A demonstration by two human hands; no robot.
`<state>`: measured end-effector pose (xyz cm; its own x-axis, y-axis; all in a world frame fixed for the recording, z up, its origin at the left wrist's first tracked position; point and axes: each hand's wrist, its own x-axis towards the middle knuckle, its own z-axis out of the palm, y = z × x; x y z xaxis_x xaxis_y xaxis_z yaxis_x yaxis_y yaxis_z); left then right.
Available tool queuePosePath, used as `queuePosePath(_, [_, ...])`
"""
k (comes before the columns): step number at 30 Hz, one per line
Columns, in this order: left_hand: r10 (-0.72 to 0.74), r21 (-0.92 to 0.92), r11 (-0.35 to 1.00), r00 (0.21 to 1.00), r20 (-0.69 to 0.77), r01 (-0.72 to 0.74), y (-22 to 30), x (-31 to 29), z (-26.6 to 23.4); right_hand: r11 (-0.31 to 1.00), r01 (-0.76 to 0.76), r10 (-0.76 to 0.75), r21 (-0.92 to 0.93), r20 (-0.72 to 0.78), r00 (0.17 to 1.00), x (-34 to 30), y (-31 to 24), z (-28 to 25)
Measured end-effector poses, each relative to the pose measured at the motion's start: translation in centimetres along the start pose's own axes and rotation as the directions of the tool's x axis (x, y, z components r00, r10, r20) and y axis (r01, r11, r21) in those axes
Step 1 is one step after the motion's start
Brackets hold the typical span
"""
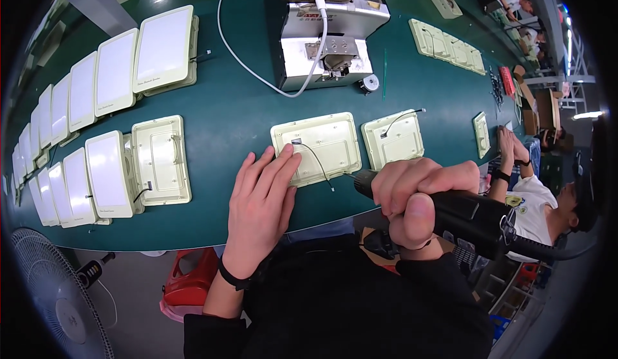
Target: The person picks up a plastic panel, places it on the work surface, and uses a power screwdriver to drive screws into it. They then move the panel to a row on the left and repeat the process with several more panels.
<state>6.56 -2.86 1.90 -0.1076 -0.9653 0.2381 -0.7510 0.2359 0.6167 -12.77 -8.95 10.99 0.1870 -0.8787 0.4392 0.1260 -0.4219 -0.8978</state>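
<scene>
Cream panel: light, stiff, loose cable on top

Landmark: silver-and-black machine (pixel 293 59). Cream panel (pixel 338 137) lies flat on the green table (pixel 222 117), on the wearer's side of the machine, open ribbed face up.

Left hand (pixel 261 195): fingers extended, slightly spread, laid over the panel's left edge; pressing flat, grasping nothing. Right hand (pixel 418 191): curled closed around a black power driver (pixel 470 220), right of the machine and nearer the wearer. Driver tip sits at the panel's right corner farthest from the machine; contact cannot be told.

Handling (judged): panel probably thin moulded plastic, light and rigid, apt to skid on the smooth top. Take it by the raised rim, opposite sides. Thin black cable (pixel 313 153) looks the fragile part; keep fingers off it. Driver likely heavier, its cord dragging; grip mid-barrel.
</scene>
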Motion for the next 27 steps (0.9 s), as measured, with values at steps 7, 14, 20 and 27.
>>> queuePosePath(7, [0.009, 0.051, 0.999, 1.0, -0.019, -0.008, -0.2, -0.2, 0.4, 0.999, 0.04, -0.04, 0.008, 0.02, 0.999, 0.0, 0.2, -0.1])
queuePosePath(14, [0.014, 0.057, 0.998, 0.999, -0.034, -0.012, -0.3, -0.4, -0.1, 0.955, 0.206, -0.242, 0.216, 0.159, 0.957, 10.1, 0.7, 0.9])
queuePosePath(20, [0.019, 0.018, 1.0, 0.999, -0.043, -0.018, -0.4, 0.0, -0.1, 0.945, 0.324, -0.326, -0.028, -0.094, 0.941, 14.1, 2.2, 3.4])
queuePosePath(27, [0.01, 0.013, 1.0, 0.999, -0.041, -0.009, -1.1, -0.6, -0.1, 0.955, 0.164, -0.182, 0.246, 0.054, 0.982, 7.5, 0.9, 2.9])
